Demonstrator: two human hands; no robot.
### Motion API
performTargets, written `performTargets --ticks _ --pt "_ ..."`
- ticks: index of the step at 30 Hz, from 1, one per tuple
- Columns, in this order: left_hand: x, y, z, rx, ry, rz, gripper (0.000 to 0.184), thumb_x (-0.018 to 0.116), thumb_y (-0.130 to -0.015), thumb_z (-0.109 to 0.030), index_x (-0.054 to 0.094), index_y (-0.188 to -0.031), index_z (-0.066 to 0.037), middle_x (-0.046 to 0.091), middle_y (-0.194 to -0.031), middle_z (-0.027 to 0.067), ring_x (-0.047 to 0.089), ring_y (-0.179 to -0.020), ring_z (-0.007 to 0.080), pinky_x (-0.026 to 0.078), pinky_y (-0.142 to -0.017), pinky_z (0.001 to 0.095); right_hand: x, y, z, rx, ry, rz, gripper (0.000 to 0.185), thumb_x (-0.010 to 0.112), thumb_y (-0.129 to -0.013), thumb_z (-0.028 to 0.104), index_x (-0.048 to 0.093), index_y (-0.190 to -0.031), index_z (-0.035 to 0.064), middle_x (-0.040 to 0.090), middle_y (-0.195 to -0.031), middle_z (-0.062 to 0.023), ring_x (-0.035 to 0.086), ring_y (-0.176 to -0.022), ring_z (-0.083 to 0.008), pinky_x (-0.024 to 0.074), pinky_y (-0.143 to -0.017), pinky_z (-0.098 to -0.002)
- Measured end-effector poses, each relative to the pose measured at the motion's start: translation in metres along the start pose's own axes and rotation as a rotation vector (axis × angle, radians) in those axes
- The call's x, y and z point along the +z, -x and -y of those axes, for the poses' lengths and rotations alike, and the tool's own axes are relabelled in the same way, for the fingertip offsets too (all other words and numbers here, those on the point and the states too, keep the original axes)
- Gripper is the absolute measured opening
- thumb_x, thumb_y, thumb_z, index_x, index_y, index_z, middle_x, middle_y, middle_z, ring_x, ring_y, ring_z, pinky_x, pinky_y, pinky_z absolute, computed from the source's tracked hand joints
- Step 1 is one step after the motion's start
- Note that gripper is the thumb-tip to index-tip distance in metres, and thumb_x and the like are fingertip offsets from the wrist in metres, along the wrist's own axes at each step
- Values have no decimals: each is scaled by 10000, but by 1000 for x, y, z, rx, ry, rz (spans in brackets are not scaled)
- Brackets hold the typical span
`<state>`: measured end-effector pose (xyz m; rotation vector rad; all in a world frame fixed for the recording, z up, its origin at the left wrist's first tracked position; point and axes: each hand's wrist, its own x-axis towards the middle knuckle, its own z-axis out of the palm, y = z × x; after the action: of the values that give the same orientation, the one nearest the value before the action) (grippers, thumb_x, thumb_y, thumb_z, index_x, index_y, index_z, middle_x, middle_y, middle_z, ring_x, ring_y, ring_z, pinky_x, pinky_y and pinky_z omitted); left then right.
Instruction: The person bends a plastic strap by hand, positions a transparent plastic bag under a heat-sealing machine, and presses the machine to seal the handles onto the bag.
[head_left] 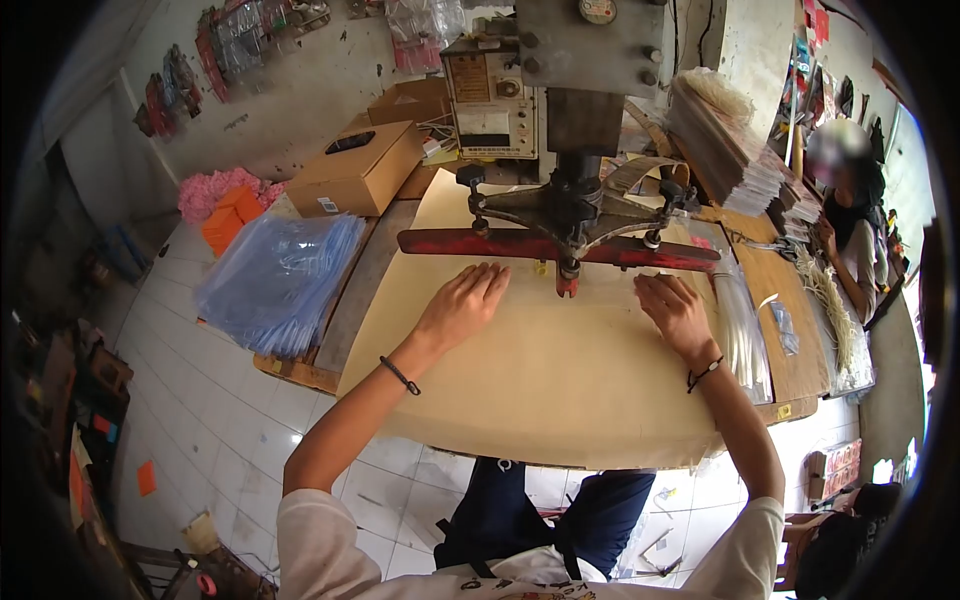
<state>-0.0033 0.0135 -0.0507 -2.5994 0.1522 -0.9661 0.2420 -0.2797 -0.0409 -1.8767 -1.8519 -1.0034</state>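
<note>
My left hand [466, 304] lies palm down on the large tan sheet [520, 380], its fingers stretched forward close to the press's red-edged bar [480, 242]. On the other side, my right hand [676, 310] rests in the same way, fingers slightly bent, just below the bar's right part. A faint clear plastic sheet [605, 300] seems to lie between both hands; its edges are hard to make out. The bar hangs above the sheet under a dark metal press head [575, 205]. Both thumbs are mostly hidden.
Blue-tinted plastic sheets [285, 275] are piled at the left, before a cardboard box [355, 168] with a dark object on top. A control box [490, 100] stands behind the press. White strips [738, 335] lie at the right. Another person [855, 220] sits at the far right.
</note>
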Motion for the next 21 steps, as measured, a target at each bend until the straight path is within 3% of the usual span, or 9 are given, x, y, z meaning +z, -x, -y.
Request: performTargets --ticks 5,12,18,21 --pt "17 -4 -4 -46 146 -53 257 739 -836 -117 686 -1058 1 741 -1004 137 725 -896 271 603 -805 360 7 5 -5 54 -8 12 291 712 -847 96 695 -1131 37 704 -1154 -64 661 -1021 -239 562 -866 -362" --pt "34 -14 3 -15 11 46 191 696 -864 -96 687 -1018 18 744 -973 149 732 -865 271 609 -780 358 11 5 -8 57 26 139 285 722 -839 105 697 -1116 45 709 -1139 -36 667 -984 -203 575 -810 -340" --pt "40 -18 -1 -126 114 -101 169 678 -858 -85 680 -997 11 739 -891 138 725 -759 261 608 -691 362 14 -1 -11 26 26 -9 265 742 -809 95 708 -1069 51 715 -1108 -24 679 -918 -187 577 -775 -332" --pt "37 -20 -4 -283 190 6 106 683 -849 -102 660 -922 -30 719 -841 122 706 -676 270 596 -634 374 8 -10 -15 -9 33 -98 278 803 -739 64 727 -1006 76 721 -1057 -14 679 -848 -179 581 -717 -318"
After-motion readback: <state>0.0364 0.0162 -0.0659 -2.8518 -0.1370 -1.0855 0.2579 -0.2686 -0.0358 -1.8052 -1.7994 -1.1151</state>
